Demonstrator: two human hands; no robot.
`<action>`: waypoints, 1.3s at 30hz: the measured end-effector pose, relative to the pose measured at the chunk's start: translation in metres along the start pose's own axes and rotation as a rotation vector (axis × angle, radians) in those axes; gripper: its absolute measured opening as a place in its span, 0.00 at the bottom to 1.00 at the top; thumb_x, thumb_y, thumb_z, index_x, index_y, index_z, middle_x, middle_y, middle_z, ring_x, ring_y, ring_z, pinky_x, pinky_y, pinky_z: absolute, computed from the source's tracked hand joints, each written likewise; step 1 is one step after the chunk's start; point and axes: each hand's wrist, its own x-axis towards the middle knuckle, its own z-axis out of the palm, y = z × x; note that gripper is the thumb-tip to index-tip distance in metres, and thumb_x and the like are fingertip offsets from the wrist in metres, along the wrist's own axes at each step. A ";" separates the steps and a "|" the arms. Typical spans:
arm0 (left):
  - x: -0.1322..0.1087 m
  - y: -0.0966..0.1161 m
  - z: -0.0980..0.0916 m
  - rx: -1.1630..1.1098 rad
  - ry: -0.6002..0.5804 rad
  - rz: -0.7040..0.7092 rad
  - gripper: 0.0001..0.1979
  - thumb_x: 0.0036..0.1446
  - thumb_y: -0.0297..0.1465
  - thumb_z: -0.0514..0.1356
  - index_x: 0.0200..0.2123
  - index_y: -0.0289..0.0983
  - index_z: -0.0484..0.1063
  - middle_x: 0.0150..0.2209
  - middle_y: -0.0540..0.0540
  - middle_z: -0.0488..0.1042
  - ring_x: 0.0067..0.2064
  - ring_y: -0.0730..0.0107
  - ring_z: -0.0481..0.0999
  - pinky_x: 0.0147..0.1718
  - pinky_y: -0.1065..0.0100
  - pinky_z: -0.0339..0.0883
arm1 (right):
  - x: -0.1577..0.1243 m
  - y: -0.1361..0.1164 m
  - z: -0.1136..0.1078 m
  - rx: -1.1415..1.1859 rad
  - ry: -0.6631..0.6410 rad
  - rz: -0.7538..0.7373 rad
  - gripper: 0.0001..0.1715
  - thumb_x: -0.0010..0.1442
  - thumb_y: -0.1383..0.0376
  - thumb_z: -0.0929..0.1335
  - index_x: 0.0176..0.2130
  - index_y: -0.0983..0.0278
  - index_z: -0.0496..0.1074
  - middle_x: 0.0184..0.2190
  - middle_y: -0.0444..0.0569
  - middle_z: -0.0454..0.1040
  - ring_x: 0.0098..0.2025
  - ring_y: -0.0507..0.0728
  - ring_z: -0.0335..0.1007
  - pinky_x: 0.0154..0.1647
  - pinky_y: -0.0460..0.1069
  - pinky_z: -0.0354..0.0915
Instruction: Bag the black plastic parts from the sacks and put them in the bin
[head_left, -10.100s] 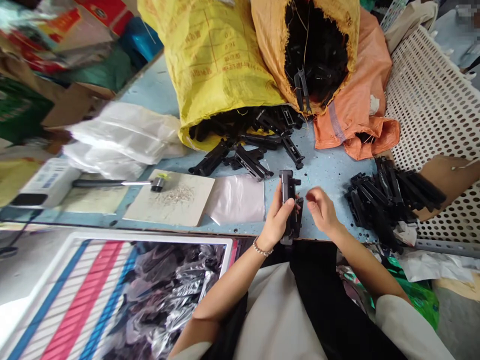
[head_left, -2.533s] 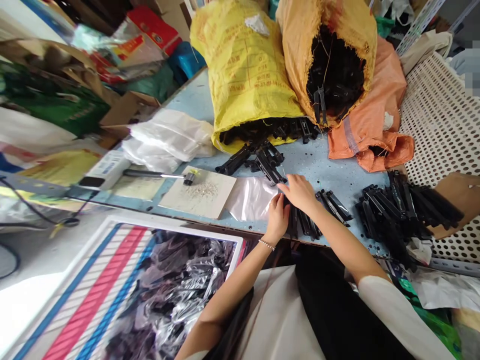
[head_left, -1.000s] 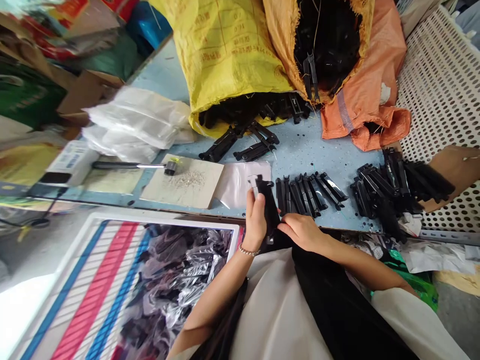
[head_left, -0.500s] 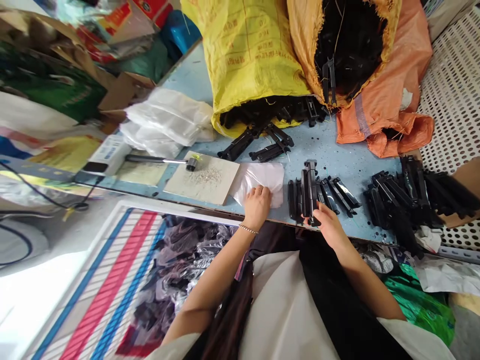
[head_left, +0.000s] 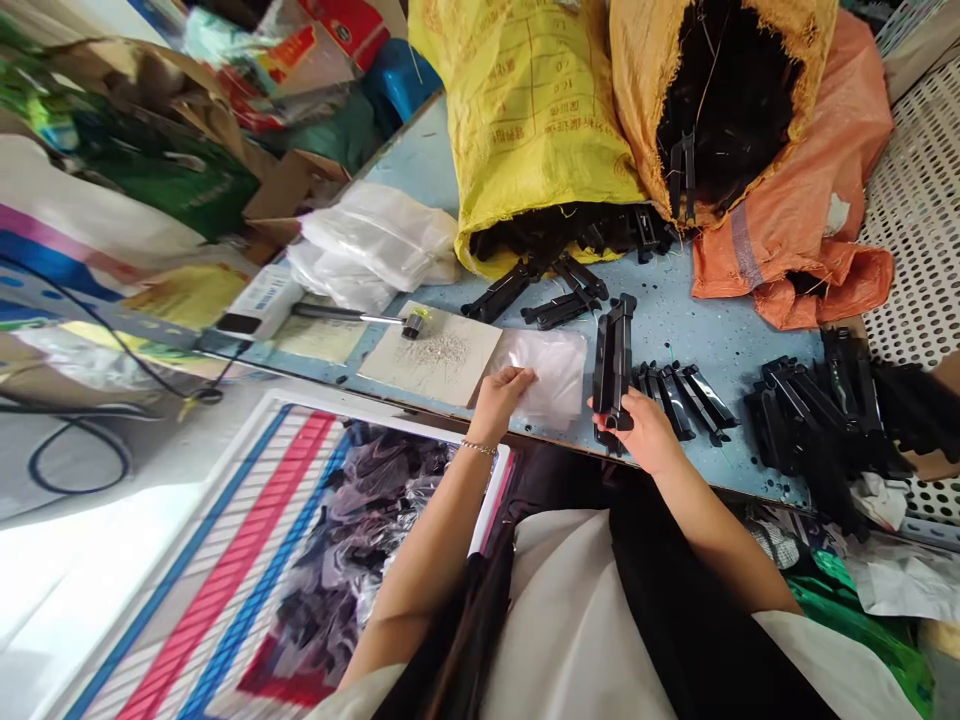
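Note:
My left hand (head_left: pixel 506 395) pinches the near left edge of a clear plastic bag (head_left: pixel 551 370), part of a flat stack on the blue table. In my right hand (head_left: pixel 641 428) is a small bunch of long black plastic parts (head_left: pixel 615 350), gripped by their near ends and raised off the tabletop. How many it holds I cannot tell. Just right of them lies a row of similar black parts (head_left: pixel 686 395). Left of the bags, a hammer (head_left: pixel 375 319) rests with its head on a board (head_left: pixel 435 350) strewn with pale crumbs.
A yellow sack (head_left: pixel 540 110) and an orange sack (head_left: pixel 810 60), both with black parts inside, lie at the back. More black parts (head_left: pixel 802 410) are heaped at the right. Folded plastic bags (head_left: pixel 375 240) sit at the back left. Below the table edge stands a striped bag (head_left: pixel 247 520) with wrapped items.
My right hand has lifted the black parts from the row on the table. My left hand, earlier resting on the plastic bags, now pinches one at its edge. The view has shifted slightly.

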 end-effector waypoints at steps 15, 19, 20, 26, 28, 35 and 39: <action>-0.001 -0.003 0.009 0.424 -0.063 0.443 0.08 0.54 0.27 0.58 0.36 0.37 0.77 0.44 0.43 0.79 0.40 0.67 0.77 0.41 0.64 0.72 | 0.098 0.008 0.035 0.156 0.012 0.041 0.18 0.51 0.52 0.71 0.37 0.61 0.74 0.34 0.48 0.79 0.44 0.59 0.75 0.44 0.54 0.73; -0.003 0.002 0.004 0.886 -0.092 0.579 0.18 0.55 0.18 0.52 0.37 0.36 0.80 0.46 0.37 0.79 0.48 0.57 0.77 0.51 0.53 0.70 | 0.105 0.011 0.037 -0.049 0.102 -0.086 0.18 0.50 0.52 0.71 0.36 0.60 0.72 0.32 0.45 0.77 0.40 0.57 0.74 0.39 0.51 0.70; -0.002 0.004 0.001 0.955 -0.069 0.577 0.19 0.54 0.17 0.51 0.39 0.35 0.80 0.46 0.35 0.79 0.48 0.55 0.77 0.53 0.51 0.70 | 0.102 0.009 0.036 -0.095 0.135 -0.131 0.17 0.49 0.54 0.73 0.36 0.61 0.72 0.32 0.44 0.77 0.39 0.56 0.73 0.39 0.49 0.69; 0.005 0.015 -0.018 0.608 -0.050 0.459 0.20 0.55 0.24 0.55 0.50 0.36 0.78 0.52 0.40 0.77 0.41 0.64 0.78 0.45 0.61 0.73 | 0.043 -0.013 0.024 -0.004 -0.077 0.083 0.21 0.51 0.51 0.70 0.37 0.64 0.76 0.31 0.49 0.79 0.33 0.57 0.74 0.34 0.51 0.70; 0.008 0.014 -0.017 0.394 -0.149 0.314 0.18 0.54 0.29 0.60 0.49 0.35 0.78 0.47 0.41 0.79 0.34 0.69 0.76 0.37 0.65 0.73 | 0.026 -0.017 0.022 0.092 -0.171 0.220 0.24 0.52 0.48 0.68 0.37 0.65 0.77 0.31 0.51 0.79 0.33 0.58 0.74 0.33 0.52 0.70; 0.012 -0.002 -0.002 0.455 -0.083 0.332 0.15 0.52 0.26 0.59 0.42 0.37 0.82 0.42 0.42 0.81 0.39 0.64 0.78 0.45 0.62 0.72 | 0.022 -0.019 0.013 0.196 -0.098 0.226 0.23 0.54 0.50 0.67 0.38 0.66 0.77 0.31 0.51 0.78 0.34 0.57 0.72 0.37 0.53 0.70; 0.013 -0.009 0.002 0.395 -0.102 0.225 0.13 0.54 0.32 0.62 0.42 0.37 0.82 0.38 0.43 0.82 0.35 0.65 0.79 0.41 0.62 0.73 | 0.014 -0.023 0.009 0.290 -0.132 0.297 0.28 0.56 0.48 0.65 0.42 0.68 0.76 0.28 0.49 0.75 0.28 0.54 0.65 0.27 0.49 0.64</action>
